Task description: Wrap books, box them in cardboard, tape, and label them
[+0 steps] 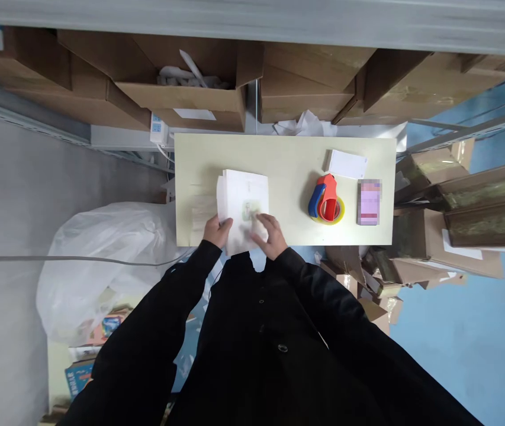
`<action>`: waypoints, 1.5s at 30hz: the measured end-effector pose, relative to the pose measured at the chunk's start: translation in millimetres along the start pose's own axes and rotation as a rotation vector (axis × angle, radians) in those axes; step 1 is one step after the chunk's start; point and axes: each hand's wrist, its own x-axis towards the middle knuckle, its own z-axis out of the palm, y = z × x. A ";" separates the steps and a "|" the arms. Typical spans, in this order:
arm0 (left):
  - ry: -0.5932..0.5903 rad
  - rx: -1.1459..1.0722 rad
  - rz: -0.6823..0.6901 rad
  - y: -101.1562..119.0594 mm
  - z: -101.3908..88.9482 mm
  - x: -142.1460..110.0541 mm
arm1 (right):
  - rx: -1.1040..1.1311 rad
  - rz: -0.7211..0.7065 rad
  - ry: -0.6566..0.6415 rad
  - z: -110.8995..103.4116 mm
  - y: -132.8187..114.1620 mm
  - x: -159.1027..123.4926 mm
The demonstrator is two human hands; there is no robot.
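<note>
A white book (243,198) with a small greenish picture on its front lies at the near middle of the table, its near end reaching the table's front edge. At its lower left side my left hand (218,231) is closed on the edge, thumb on top and the other fingers mostly hidden. My right hand (270,235) is over the lower right part, thumb and fingers apart and slightly blurred; whether the fingertips touch the cover is hard to tell. Right of the book stands a red and blue tape dispenser (325,200) with a yellowish roll of tape.
The pale table (285,154) also bears a white box (347,164) and a phone (369,202) with a blurred screen. Cardboard boxes (181,97) line the shelf behind; more boxes (452,231) are piled at right. A large plastic bag (101,260) and a cable (101,258) are at left.
</note>
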 end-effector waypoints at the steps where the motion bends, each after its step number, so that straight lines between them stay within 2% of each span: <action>1: 0.027 0.035 -0.012 -10.1 -4.9 7.4 | -0.032 0.107 0.063 5.5 9.7 4.0; 4: 0.087 0.142 -0.079 -37.6 -9.8 30.8 | -0.079 0.306 0.112 19.5 35.6 15.4; 8: 0.066 0.381 -0.104 -59.5 -1.4 54.0 | -0.098 0.335 0.116 31.2 52.1 24.2; 11: 0.103 0.494 -0.076 -61.1 3.9 54.6 | -0.138 0.335 0.143 34.9 53.7 25.7; 15: 0.300 0.560 -0.012 -53.3 5.0 40.5 | -0.154 0.358 0.141 35.8 50.6 24.4; 16: 0.315 0.596 0.032 -52.2 5.7 37.8 | -0.155 0.364 0.143 35.8 49.6 23.5; 18: 0.222 0.642 0.109 -52.4 8.5 35.9 | -0.152 0.365 0.156 36.2 47.5 20.9; 20: 0.085 0.612 0.111 -55.7 12.6 37.7 | -0.126 0.352 0.165 37.2 46.3 18.2; 21: 0.056 0.578 0.091 -58.0 14.6 39.2 | -0.100 0.351 0.167 37.9 46.1 17.5; 23: 0.077 0.491 0.048 -62.9 16.9 42.0 | -0.030 0.383 0.180 39.4 46.8 18.7; 27: 0.134 0.242 -0.051 -70.1 14.6 45.3 | 0.176 0.552 0.220 36.7 51.4 32.2; 30: 0.114 0.144 -0.084 -70.2 18.3 46.1 | 0.421 0.607 0.174 22.7 53.4 40.6; 32: 0.077 0.101 -0.067 -65.8 28.8 45.0 | 0.570 0.561 0.154 6.6 51.2 40.4; 36: -0.027 -0.010 0.007 -45.3 60.5 39.9 | 0.699 0.387 0.117 -27.7 30.8 34.7; 39: -0.055 -0.137 0.023 -28.6 69.6 39.1 | 0.635 0.308 0.057 -33.5 -0.8 37.3; 42: -0.088 -0.231 -0.038 -22.9 48.8 42.2 | 0.528 0.312 0.001 -11.9 -38.3 46.3; 45: -0.175 -0.389 -0.073 -29.6 4.0 42.9 | 0.426 0.356 -0.037 28.0 -68.9 57.1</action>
